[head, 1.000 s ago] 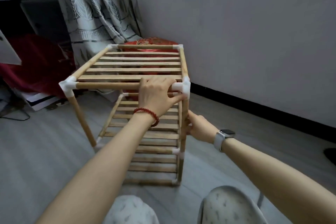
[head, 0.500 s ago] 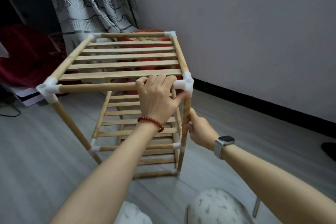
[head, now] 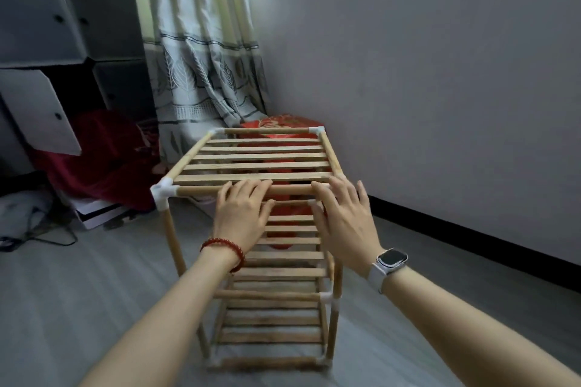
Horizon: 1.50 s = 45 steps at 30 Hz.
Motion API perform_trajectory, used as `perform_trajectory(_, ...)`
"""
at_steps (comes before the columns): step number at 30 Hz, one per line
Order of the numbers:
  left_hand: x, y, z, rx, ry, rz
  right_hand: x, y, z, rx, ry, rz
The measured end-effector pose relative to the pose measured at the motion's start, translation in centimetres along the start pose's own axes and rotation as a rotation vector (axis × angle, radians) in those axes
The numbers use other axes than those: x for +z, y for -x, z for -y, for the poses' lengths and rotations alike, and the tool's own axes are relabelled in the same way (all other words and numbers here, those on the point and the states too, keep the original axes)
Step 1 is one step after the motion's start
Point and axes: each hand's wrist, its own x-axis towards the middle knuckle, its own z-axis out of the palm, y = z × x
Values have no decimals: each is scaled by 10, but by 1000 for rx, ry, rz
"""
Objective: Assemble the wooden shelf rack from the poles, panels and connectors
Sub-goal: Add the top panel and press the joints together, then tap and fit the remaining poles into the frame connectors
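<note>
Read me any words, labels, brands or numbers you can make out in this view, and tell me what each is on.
None can be read.
Watch on the right wrist: screen dark, no digits showing.
Red bundle behind the rack: pale pattern on it, too blurred to tell if it is writing.
Curtain: leaf pattern only, no text.
Connectors, such as the near left one: plain white, no marking seen.

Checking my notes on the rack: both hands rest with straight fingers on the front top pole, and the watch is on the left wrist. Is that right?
Not quite. In the head view the watch is on the right wrist; the left wrist wears a red bead bracelet. The rest holds: the left hand and right hand lie with straight fingers on the front top pole of the rack.
</note>
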Motion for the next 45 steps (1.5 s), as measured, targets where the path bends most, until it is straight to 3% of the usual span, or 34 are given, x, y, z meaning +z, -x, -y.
perform_trajectory(2,-1,-3,15,-72,-19,-22,15,-6,7,15,77,96)
perform_trajectory(7,17,-7,-7,-107,41,-178,29,-21,-22,18,142,-52)
perform_trajectory(11,35,-17,-51,-34,58,-160,12,-30,-52,88,119,-62)
perform_trajectory(14,39,-22,-49,-37,23,-120,1,-33,-59,65,101,31)
perform_trajectory(17,35,-22,-39,-33,-60,-53,-1,-29,-53,27,28,19)
perform_trajectory(21,54,15,-63,244,-67,-17,-4,4,-65,25,-104,-100)
perform_trajectory(23,82,45,-88,436,-11,99,6,39,-91,174,-141,-72)
perform_trajectory(26,127,79,-122,539,106,398,26,104,-138,513,-158,162)
perform_trajectory(30,209,115,-172,397,198,773,53,217,-207,1024,-130,469)
perform_trajectory(33,289,151,-205,282,220,991,74,305,-248,1325,-60,594)
perform_trajectory(40,403,211,-227,310,111,1340,117,400,-295,1600,53,671)
perform_trajectory(43,415,212,-217,356,87,1443,131,397,-302,1688,12,605)
perform_trajectory(45,410,200,-216,259,154,1468,135,383,-305,1728,-53,556)
